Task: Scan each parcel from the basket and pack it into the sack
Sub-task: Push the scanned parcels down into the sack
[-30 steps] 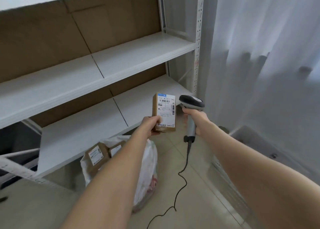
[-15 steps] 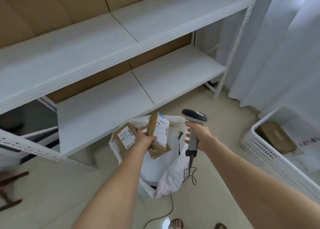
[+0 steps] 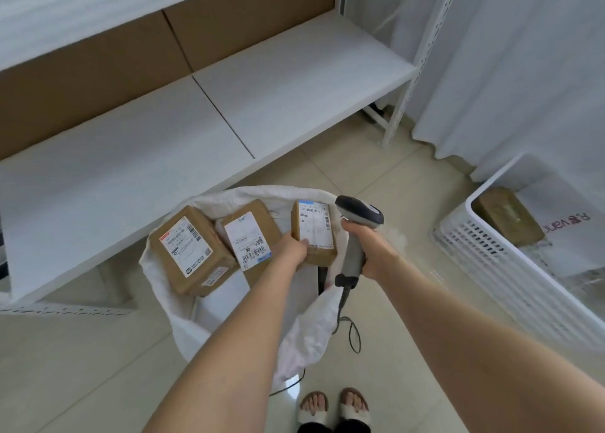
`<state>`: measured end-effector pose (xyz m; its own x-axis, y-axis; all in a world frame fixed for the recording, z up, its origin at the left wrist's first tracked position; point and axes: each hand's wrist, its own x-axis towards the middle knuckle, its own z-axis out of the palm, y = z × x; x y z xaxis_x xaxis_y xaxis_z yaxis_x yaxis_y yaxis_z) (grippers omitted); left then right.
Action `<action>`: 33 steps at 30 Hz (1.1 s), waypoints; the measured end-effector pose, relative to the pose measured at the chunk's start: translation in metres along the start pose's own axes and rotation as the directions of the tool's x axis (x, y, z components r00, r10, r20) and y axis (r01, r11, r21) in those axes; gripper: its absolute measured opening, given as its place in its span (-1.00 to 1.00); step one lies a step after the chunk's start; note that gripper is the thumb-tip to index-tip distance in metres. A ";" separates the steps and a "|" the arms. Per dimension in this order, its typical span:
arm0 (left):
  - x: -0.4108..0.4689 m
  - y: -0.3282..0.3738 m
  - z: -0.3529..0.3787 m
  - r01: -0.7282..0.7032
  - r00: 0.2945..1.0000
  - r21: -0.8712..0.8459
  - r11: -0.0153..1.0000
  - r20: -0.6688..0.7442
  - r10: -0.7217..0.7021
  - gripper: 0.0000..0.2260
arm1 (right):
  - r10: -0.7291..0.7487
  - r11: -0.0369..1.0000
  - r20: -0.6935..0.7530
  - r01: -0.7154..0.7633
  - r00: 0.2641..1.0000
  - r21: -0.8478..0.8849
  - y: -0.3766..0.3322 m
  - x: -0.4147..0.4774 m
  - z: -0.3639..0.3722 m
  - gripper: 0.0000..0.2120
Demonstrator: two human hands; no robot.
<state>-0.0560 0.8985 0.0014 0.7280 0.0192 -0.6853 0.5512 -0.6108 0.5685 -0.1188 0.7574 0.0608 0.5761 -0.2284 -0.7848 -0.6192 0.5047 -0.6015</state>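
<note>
- Sack [image 3: 170, 305]: white.
- Left parcel [image 3: 193, 252]: brown; white label, black bars, small red tag at corner.
- Middle parcel [image 3: 250, 233]: brown; white label, blue bit at bottom corner.
- Held parcel [image 3: 314, 236]: brown; white label, blue strip on top.
- Scanner [image 3: 358, 216]: black head, light grey top, grey handle.
- Cord [image 3: 342, 297]: black.
- Basket [image 3: 491, 269]: white, rows of slots in wall.
- Parcel in basket [image 3: 507, 213]: brown.
- Shelf [image 3: 294, 82]: white.
- Board [image 3: 245, 17] behind: brown.
- Curtain [image 3: 523, 72]: white.
- Floor [image 3: 82, 367]: cream tiles, thin lines.
- Sandals [image 3: 355, 414]: white straps.

the tiled floor [image 3: 82, 367] carries the white sack [image 3: 304, 337] at centre. the white basket [image 3: 484, 269] stands right, the shelf rack [image 3: 397, 105] far.
</note>
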 end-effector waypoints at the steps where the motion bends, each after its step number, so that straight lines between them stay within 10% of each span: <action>1: 0.004 -0.001 0.004 0.009 1.000 0.082 0.997 0.012 -0.010 -0.68 | 0.004 1.000 0.021 -0.005 1.000 0.011 0.002 0.003 -0.001 -0.64; 16: -0.073 0.155 0.003 -0.171 0.984 0.240 0.956 -0.006 0.177 -0.60 | -0.065 0.983 -0.072 0.076 0.995 0.169 -0.077 -0.072 -0.070 -0.88; 33: -0.189 0.376 0.278 -0.453 0.891 0.343 0.823 0.205 0.405 -0.64 | -0.035 0.816 -0.195 0.141 0.980 0.561 -0.203 -0.090 -0.367 -0.76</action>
<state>-0.0992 0.4449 0.2179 0.7884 -0.3923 -0.4739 -0.0156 -0.7829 0.6220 -0.2407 0.3702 0.1982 0.4822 -0.4044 -0.7771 -0.1247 0.8464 -0.5178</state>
